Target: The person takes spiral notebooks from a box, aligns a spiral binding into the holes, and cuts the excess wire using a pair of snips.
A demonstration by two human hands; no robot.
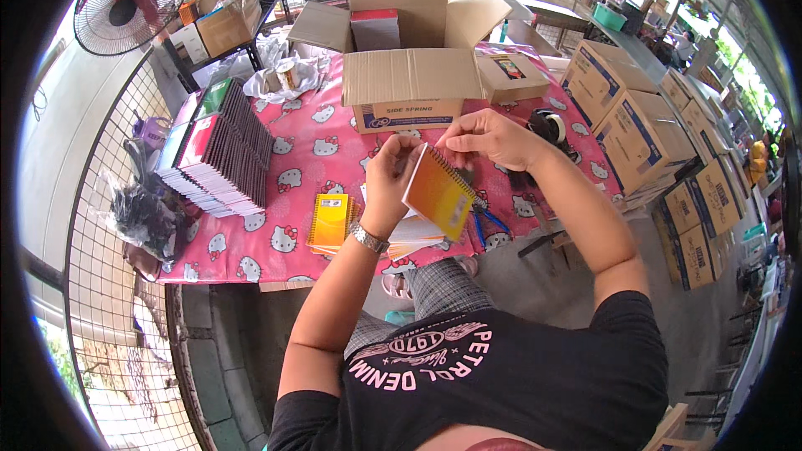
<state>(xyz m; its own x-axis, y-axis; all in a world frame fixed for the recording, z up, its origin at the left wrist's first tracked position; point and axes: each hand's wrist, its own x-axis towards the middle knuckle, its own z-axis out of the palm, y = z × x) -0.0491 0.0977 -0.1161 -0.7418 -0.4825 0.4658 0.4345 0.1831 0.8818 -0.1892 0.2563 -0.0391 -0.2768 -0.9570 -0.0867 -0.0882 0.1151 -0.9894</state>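
Note:
My left hand (390, 177) grips an orange-and-yellow spiral notebook (443, 199) by its edge, tilted up above the table. Close to the upper end of its dark coil, the fingers of my right hand (491, 140) are pinched together; whatever they hold is too small to make out. Beneath the raised notebook is a stack of notebooks (411, 236), partly hidden, pages showing. Left of it, beside my left wrist, lies a pile of yellow spiral notebooks (329, 221). Blue-handled pliers (488, 224) rest on the table to the right of the held notebook.
An open cardboard box (409, 113) stands at the back of the pink-covered table (288, 238). Tall stacks of dark-coiled notebooks (221, 154) rise at left. A closed carton (511, 79) and dark-and-white rolls (551, 127) sit at right. Beyond are piled cartons (639, 129).

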